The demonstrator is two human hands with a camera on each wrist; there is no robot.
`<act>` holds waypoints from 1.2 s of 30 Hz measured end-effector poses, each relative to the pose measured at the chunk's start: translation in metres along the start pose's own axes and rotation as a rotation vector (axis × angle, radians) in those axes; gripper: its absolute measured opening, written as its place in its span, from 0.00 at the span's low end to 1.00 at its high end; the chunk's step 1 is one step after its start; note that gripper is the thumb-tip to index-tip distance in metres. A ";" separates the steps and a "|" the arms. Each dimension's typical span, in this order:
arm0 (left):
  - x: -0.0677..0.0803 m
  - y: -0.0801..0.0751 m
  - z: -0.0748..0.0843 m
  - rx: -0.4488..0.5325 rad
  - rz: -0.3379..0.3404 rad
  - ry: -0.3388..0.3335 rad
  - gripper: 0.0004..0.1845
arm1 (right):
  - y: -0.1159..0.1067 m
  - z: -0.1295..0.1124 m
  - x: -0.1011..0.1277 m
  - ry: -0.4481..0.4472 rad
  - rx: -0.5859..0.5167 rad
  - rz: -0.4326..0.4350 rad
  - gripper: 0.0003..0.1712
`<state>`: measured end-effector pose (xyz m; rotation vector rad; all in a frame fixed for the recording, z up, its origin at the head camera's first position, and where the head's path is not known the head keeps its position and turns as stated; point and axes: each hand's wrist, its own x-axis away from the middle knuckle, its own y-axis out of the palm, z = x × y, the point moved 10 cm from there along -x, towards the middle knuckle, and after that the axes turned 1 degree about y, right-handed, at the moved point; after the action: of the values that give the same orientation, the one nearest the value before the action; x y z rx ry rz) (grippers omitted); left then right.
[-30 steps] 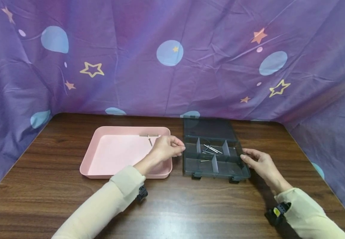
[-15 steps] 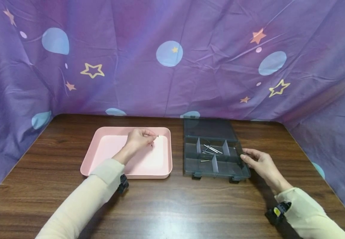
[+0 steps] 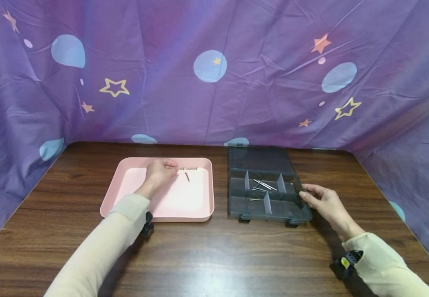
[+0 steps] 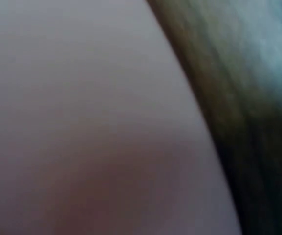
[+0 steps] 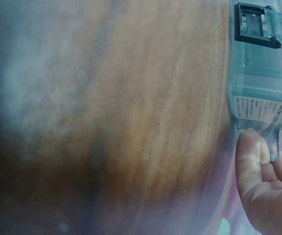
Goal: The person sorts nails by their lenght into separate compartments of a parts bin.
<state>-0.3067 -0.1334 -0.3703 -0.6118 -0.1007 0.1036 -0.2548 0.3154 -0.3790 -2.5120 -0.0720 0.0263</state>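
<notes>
Over the back of the pink tray (image 3: pixel 129 218) is my left hand (image 3: pixel 158 172), fingers curled. Its fingertips are right at the left end of a screw (image 3: pixel 181 168); whether they pinch it I cannot tell. Another screw (image 3: pixel 191 168) lies in line with that one, and a third screw (image 3: pixel 187 177) is slanted just in front. My right hand (image 3: pixel 323 202) grips the right end of a smoky clear compartment box (image 3: pixel 286 210). In the right wrist view, fingers of the right hand (image 5: pixel 265 181) hold the box's labelled corner (image 5: pixel 260 108).
The box's lid (image 3: pixel 260 159) is swung back. Several silver screws (image 3: pixel 263 185) lie in its back middle compartment, and a brass-coloured screw (image 3: pixel 254 200) in the front left one. Wooden table (image 3: pixel 214 255) runs back to a purple curtain (image 3: pixel 169 111). Left wrist view is blurred.
My left hand has gone from beside the box back over the tray, then further left to the left end of the screws. The right hand stays on the box.
</notes>
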 end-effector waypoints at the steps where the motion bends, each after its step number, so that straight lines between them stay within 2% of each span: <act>1: -0.001 -0.001 -0.001 -0.009 0.005 0.000 0.10 | 0.000 0.000 0.000 -0.002 -0.002 0.002 0.29; 6: -0.003 -0.002 -0.008 -0.026 0.025 -0.018 0.11 | 0.000 0.001 0.000 -0.002 -0.003 0.002 0.30; 13: -0.006 0.002 -0.013 -0.011 0.016 -0.033 0.11 | 0.000 0.001 0.001 -0.006 -0.010 0.004 0.29; 17: -0.007 0.003 -0.012 -0.006 0.015 -0.020 0.11 | -0.001 0.001 0.000 -0.009 0.002 0.011 0.28; 24: -0.006 0.003 -0.007 -0.057 0.038 0.039 0.11 | -0.001 0.002 -0.002 -0.002 0.009 0.009 0.28; 36: -0.007 0.004 -0.008 -0.085 0.041 0.045 0.11 | 0.000 0.001 0.000 0.006 0.011 0.005 0.29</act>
<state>-0.3130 -0.1357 -0.3797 -0.7005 -0.0488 0.1255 -0.2544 0.3163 -0.3800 -2.5016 -0.0632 0.0214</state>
